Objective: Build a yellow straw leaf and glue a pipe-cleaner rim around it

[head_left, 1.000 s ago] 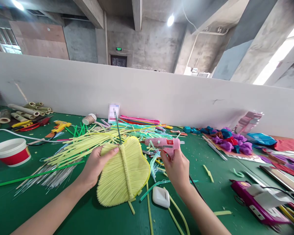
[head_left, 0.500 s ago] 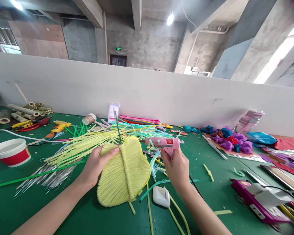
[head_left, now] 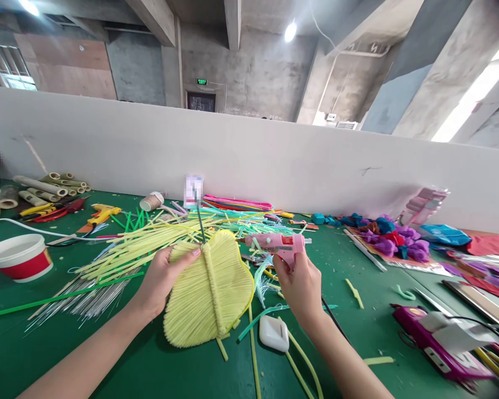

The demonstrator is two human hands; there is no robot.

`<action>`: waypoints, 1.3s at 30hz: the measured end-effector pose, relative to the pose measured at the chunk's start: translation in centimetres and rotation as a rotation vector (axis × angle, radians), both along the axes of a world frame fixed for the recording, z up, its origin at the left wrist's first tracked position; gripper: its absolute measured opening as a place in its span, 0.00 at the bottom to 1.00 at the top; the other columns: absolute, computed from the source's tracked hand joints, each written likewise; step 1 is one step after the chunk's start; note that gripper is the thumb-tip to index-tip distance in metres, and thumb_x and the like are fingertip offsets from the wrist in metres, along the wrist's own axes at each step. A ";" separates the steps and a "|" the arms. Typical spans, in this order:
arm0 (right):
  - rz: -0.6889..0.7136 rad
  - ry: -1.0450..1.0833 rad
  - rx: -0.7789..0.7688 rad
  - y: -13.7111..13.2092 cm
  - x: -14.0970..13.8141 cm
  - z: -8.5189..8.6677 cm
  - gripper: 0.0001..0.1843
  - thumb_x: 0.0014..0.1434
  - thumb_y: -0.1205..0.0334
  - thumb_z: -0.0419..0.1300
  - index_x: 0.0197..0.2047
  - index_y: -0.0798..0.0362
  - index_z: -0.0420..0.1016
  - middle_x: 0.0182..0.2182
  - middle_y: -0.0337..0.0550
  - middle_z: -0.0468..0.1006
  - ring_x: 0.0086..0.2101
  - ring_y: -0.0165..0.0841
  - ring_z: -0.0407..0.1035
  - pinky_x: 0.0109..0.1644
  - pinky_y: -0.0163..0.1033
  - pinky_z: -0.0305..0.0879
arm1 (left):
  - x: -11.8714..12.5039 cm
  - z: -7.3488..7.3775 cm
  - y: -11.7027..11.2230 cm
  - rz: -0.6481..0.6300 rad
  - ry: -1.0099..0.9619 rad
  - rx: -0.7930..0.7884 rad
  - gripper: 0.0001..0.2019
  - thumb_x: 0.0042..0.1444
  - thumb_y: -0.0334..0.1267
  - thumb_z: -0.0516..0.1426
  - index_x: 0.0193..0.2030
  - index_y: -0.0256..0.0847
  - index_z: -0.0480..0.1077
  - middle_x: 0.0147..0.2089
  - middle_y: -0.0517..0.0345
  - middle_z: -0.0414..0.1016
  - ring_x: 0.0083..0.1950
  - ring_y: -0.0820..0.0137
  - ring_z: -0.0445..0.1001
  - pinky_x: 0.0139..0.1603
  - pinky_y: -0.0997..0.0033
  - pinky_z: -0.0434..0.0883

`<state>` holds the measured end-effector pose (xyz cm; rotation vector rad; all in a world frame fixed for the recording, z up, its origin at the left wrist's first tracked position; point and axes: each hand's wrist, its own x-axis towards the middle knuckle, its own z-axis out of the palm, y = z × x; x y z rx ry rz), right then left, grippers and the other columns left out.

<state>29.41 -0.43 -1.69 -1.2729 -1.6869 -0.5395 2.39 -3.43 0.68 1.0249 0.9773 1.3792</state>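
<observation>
My left hand [head_left: 166,277] grips a yellow leaf made of pipe cleaners [head_left: 199,305] near its top, thumb on the front face and fingers hidden behind. A thick midrib runs down the leaf, and a dark green stem [head_left: 200,221] sticks up from it. In my right hand [head_left: 299,282] is a pink hot glue gun [head_left: 280,242], its nozzle pointing left at the leaf's upper right edge. Whether the nozzle touches the edge I cannot tell. Below the gun lie a white earbud case [head_left: 274,333] and loose yellow pipe cleaners [head_left: 303,360].
Behind the leaf spreads a pile of yellow pipe cleaners [head_left: 137,244], with thin wires [head_left: 91,299] beside it. A paper cup [head_left: 19,257] and a yellow glue gun [head_left: 103,215] stand left. At right are a purple power strip [head_left: 444,349] and purple pieces [head_left: 399,238]. A white partition [head_left: 249,155] rises behind.
The leaf has shifted very slightly up and to the left in my left hand. My right hand and the glue gun stay almost where they were.
</observation>
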 end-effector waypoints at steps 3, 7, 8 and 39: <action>0.003 -0.013 0.009 0.0 0.1 -0.1 0.16 0.65 0.58 0.53 0.51 0.59 0.68 0.23 0.36 0.70 0.20 0.29 0.62 0.22 0.33 0.55 | 0.0 0.0 0.0 0.013 0.002 -0.005 0.19 0.49 0.46 0.68 0.46 0.37 0.77 0.46 0.47 0.82 0.45 0.53 0.80 0.44 0.63 0.74; 0.003 -0.014 -0.004 0.1 0.1 -0.3 0.18 0.65 0.58 0.53 0.53 0.60 0.67 0.23 0.36 0.71 0.20 0.30 0.62 0.22 0.33 0.56 | 0.0 -0.1 0.1 0.020 0.005 0.008 0.19 0.49 0.45 0.68 0.45 0.37 0.77 0.47 0.47 0.81 0.45 0.53 0.79 0.44 0.63 0.74; 0.002 -0.014 -0.007 0.2 0.1 -0.3 0.18 0.65 0.58 0.53 0.53 0.60 0.67 0.24 0.37 0.71 0.20 0.30 0.63 0.22 0.33 0.56 | 0.0 -0.1 0.1 0.023 0.004 0.012 0.19 0.49 0.45 0.68 0.46 0.37 0.77 0.47 0.47 0.81 0.46 0.53 0.79 0.44 0.62 0.74; 0.024 -0.050 0.013 -0.3 -0.1 0.3 0.17 0.64 0.60 0.51 0.54 0.59 0.66 0.26 0.41 0.74 0.21 0.32 0.66 0.22 0.34 0.55 | 0.0 0.0 0.2 0.038 -0.005 0.012 0.18 0.49 0.45 0.68 0.44 0.37 0.78 0.46 0.48 0.82 0.44 0.53 0.80 0.44 0.62 0.74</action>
